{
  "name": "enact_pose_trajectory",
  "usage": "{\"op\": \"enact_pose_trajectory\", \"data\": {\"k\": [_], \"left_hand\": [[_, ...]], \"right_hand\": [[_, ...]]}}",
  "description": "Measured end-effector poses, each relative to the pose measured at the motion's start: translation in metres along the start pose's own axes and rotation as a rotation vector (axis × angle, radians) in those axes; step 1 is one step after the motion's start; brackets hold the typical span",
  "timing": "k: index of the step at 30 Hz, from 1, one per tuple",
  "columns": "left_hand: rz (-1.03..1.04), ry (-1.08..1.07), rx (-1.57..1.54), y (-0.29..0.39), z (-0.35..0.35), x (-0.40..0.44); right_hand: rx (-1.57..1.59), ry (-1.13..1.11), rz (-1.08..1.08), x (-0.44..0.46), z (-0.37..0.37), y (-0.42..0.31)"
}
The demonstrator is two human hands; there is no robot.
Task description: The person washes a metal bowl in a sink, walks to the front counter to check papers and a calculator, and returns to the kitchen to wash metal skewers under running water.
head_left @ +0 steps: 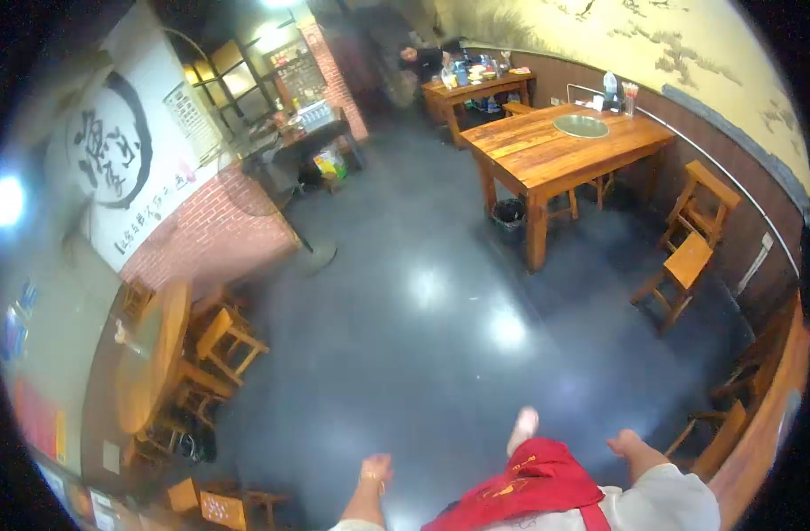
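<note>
A dark grey floor (396, 327) spreads ahead, bearing a wooden bench (511, 146) toward the upper right. A wooden chair (690, 259) stands to the right of that. At the lower edge, the red apron (537, 480) is worn in front. A round metal disc (582, 126) is set in the bench top. The left hand (376, 469) and right hand (629, 442) flank the apron, apart from it; whether open or closed, I cannot tell.

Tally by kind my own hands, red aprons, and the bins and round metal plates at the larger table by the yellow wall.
Left hand and right hand: 2
Red apron: 1
Bin: 1
Round metal plate: 1
Total: 5
</note>
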State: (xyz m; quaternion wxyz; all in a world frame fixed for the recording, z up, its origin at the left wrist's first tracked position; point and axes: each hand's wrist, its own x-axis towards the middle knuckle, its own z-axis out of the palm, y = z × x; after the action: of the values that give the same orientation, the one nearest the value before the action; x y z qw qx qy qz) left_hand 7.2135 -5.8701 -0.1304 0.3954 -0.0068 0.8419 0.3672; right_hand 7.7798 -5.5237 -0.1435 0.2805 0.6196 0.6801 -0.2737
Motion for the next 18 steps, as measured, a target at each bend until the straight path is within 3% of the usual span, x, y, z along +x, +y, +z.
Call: {"op": "enact_pose_trajectory", "data": {"k": [2,5,8,10,11,12,13,14,15,16,17,18], "left_hand": [[0.223,0.088,-0.184,0.101,0.012,0.053],[0.311,0.027,-0.07,0.219,0.029,0.102],[0.317,-0.041,0.376,0.26,0.034,0.147],[0.253,-0.078,0.715,0.261,0.019,0.175],[0.063,-0.04,0.48,0.274,0.015,0.174],[-0.127,-0.006,0.238,0.289,0.013,0.165],[-0.171,0.055,-0.054,0.277,0.009,0.187],[-0.216,0.122,-0.342,0.252,0.003,0.207],[0.118,-0.068,0.392,0.234,-0.005,0.223],[0.535,0.014,1.092,0.223,-0.013,0.235],[0.474,-0.015,1.13,0.226,-0.003,0.241],[0.178,-0.038,0.828,0.242,0.009,0.255]], "right_hand": [[0.062,-0.295,0.191,0.011,-0.045,-0.021],[-0.018,0.007,-0.057,0.076,-0.058,-0.017],[-0.188,0.014,-0.128,0.193,-0.093,-0.044],[0.047,-0.103,-0.142,0.265,-0.159,-0.126],[0.045,-0.227,-0.025,0.254,-0.242,-0.212],[0.2,-0.106,-0.002,0.264,-0.282,-0.264],[0.274,0.031,-0.063,0.267,-0.319,-0.317],[0.214,0.059,-0.265,0.304,-0.346,-0.361],[0.213,0.117,-0.359,0.332,-0.373,-0.411],[0.215,0.122,-0.423,0.345,-0.407,-0.46],[0.244,0.133,-0.498,0.353,-0.442,-0.504],[0.276,0.143,-0.574,0.363,-0.464,-0.54]]}}
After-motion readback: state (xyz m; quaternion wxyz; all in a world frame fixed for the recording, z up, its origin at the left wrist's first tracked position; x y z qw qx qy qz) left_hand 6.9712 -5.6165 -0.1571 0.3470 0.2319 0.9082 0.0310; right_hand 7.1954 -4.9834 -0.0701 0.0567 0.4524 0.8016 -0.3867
